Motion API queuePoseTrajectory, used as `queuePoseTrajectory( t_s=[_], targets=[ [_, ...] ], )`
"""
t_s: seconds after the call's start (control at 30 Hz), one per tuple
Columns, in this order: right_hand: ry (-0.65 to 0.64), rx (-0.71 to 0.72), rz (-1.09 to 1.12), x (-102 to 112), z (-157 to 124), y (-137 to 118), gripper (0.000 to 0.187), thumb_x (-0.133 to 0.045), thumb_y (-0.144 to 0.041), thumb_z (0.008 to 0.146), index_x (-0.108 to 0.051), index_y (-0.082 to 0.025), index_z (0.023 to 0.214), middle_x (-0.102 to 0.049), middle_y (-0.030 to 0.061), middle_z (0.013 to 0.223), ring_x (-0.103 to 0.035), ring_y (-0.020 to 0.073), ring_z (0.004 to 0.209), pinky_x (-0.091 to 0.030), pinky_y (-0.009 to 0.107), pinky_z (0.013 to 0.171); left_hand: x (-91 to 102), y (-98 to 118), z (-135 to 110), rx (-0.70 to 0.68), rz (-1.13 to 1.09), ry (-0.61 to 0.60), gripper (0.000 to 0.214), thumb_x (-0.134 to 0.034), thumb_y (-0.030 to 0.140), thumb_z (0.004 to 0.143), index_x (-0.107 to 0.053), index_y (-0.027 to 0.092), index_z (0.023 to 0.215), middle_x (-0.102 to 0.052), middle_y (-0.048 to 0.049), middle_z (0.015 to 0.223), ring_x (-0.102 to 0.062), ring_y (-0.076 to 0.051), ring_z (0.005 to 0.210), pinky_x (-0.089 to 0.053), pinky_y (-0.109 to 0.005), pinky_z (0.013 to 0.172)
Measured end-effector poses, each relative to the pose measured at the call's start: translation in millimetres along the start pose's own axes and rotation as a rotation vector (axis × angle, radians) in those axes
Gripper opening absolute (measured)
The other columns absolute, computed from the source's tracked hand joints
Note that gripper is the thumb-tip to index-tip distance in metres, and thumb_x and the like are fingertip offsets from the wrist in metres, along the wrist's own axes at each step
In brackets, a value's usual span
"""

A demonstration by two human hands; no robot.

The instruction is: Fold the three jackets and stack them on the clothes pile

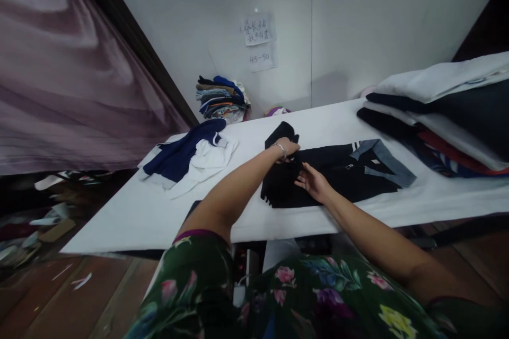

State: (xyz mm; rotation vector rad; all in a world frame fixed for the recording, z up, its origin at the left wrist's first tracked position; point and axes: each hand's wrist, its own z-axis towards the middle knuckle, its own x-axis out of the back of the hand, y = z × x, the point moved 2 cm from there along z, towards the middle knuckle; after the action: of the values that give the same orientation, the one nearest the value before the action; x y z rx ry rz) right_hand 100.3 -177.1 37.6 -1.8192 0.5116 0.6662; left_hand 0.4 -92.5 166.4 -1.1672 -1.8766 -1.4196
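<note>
A black garment [330, 169] with a grey collar and white stripes lies lengthwise on the white-covered table [246, 217], its collar toward the right. At its left end the cloth is bunched and partly folded over. My left hand [288, 147], with a bracelet at the wrist, is closed on that black cloth; its fingertips are partly hidden. Just to the right and nearer to me, my right hand [313, 183] rests at the garment with fingers stretched and slightly apart, palm turned to the left.
Loose navy and white clothes [191, 161] lie on the table's left part. A stack of folded clothes [222, 98] stands at the back by the wall. Another large pile [449, 116] fills the right side. Handwritten paper notes [260, 39] hang on the wall. A pinkish curtain [79, 74] hangs at left.
</note>
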Motion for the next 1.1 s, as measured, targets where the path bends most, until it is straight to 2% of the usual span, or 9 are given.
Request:
queuePoseTrajectory(
  t_s=[0.13, 0.23, 0.37, 0.47, 0.6, 0.73, 0.83, 0.97, 1.1],
  targets=[
    [-0.044, -0.027, 0.097, 18, -8, -17, 0.047, -0.043, -0.059, 0.085, -0.062, -0.023, 0.108, -0.071, 0.0046, 0.088, -0.066, 0.0217, 0.087, -0.054, 0.039, 0.080, -51.2, 32, 5, -0.066, -0.009, -0.075, 0.043, -0.058, 0.035, 0.072, -0.064, 0.005, 0.103, -0.070, -0.0149, 0.081, -0.065, -0.021, 0.056, -0.051, -0.029, 0.053],
    [0.037, -0.041, 0.118, 37, -13, -26, 0.056, -0.044, -0.065, 0.082, -0.063, -0.020, 0.108, -0.071, 0.0069, 0.084, -0.067, 0.0250, 0.087, -0.054, 0.042, 0.080, -83.1, 45, 8, -0.135, 0.028, -0.023, 0.044, -0.057, 0.036, 0.072, -0.064, 0.008, 0.105, -0.070, -0.0162, 0.092, -0.068, -0.023, 0.073, -0.052, -0.029, 0.063],
    [0.149, -0.021, 0.193, 59, -13, -30, 0.048, -0.047, -0.058, 0.084, -0.063, -0.021, 0.110, -0.072, 0.0054, 0.081, -0.067, 0.0243, 0.084, -0.054, 0.042, 0.080, -113.0, 46, 16, -0.170, 0.059, 0.092, 0.043, -0.057, 0.040, 0.073, -0.063, 0.012, 0.105, -0.066, -0.0172, 0.110, -0.062, -0.029, 0.102, -0.050, -0.033, 0.079],
    [0.150, -0.051, 0.243, 66, -13, -31, 0.041, -0.050, -0.050, 0.084, -0.064, -0.021, 0.110, -0.072, 0.0042, 0.079, -0.068, 0.0237, 0.083, -0.054, 0.041, 0.080, -128.8, 39, 20, -0.161, -0.031, 0.064, 0.047, -0.053, 0.053, 0.078, -0.062, 0.014, 0.103, -0.068, -0.0151, 0.105, -0.064, -0.028, 0.097, -0.051, -0.034, 0.077],
    [0.094, -0.165, 0.278, 66, -18, -34, 0.039, -0.053, -0.046, 0.083, -0.065, -0.018, 0.106, -0.072, 0.0056, 0.078, -0.068, 0.0240, 0.081, -0.054, 0.041, 0.081, -128.7, 22, 18, -0.310, -0.278, -0.059, 0.049, -0.040, 0.059, 0.085, -0.061, 0.017, 0.097, -0.069, -0.0083, 0.093, -0.066, -0.017, 0.077, -0.052, -0.029, 0.068],
    [0.132, -0.248, 0.258, 65, -22, -39, 0.035, -0.055, -0.040, 0.082, -0.066, -0.014, 0.103, -0.072, 0.0067, 0.076, -0.069, 0.0232, 0.078, -0.054, 0.040, 0.082, -89.7, -11, 11, -0.487, -0.203, 0.245, 0.035, -0.044, 0.048, 0.088, -0.064, 0.020, 0.096, -0.068, -0.0054, 0.100, -0.063, -0.016, 0.093, -0.048, -0.029, 0.086],
    [0.185, -0.236, 0.194, 66, -23, -45, 0.031, -0.059, -0.038, 0.081, -0.065, -0.014, 0.100, -0.072, 0.0060, 0.075, -0.068, 0.0218, 0.076, -0.054, 0.039, 0.082, -67.7, -45, 9, -0.453, 0.002, 0.440, 0.039, -0.044, 0.044, 0.089, -0.059, 0.020, 0.116, -0.058, -0.0083, 0.126, -0.050, -0.019, 0.119, -0.037, -0.032, 0.104],
    [0.228, -0.169, 0.062, 67, -20, -47, 0.027, -0.067, -0.036, 0.075, -0.064, -0.019, 0.096, -0.071, 0.0032, 0.077, -0.068, 0.0208, 0.076, -0.055, 0.040, 0.081, -83.7, -81, 15, -0.227, 0.242, 0.309, 0.061, -0.038, 0.054, 0.089, -0.036, 0.023, 0.141, -0.024, -0.0075, 0.154, -0.019, -0.025, 0.142, -0.022, -0.045, 0.113],
    [0.262, -0.066, -0.009, 72, -17, -44, 0.028, -0.070, -0.028, 0.072, -0.059, -0.023, 0.097, -0.070, -0.0015, 0.079, -0.066, 0.0178, 0.074, -0.055, 0.039, 0.079, -111.8, -89, 20, -0.149, 0.358, 0.180, 0.070, -0.030, 0.063, 0.086, -0.033, 0.023, 0.143, -0.018, -0.0092, 0.155, -0.010, -0.029, 0.143, -0.016, -0.055, 0.112]
  ],
)
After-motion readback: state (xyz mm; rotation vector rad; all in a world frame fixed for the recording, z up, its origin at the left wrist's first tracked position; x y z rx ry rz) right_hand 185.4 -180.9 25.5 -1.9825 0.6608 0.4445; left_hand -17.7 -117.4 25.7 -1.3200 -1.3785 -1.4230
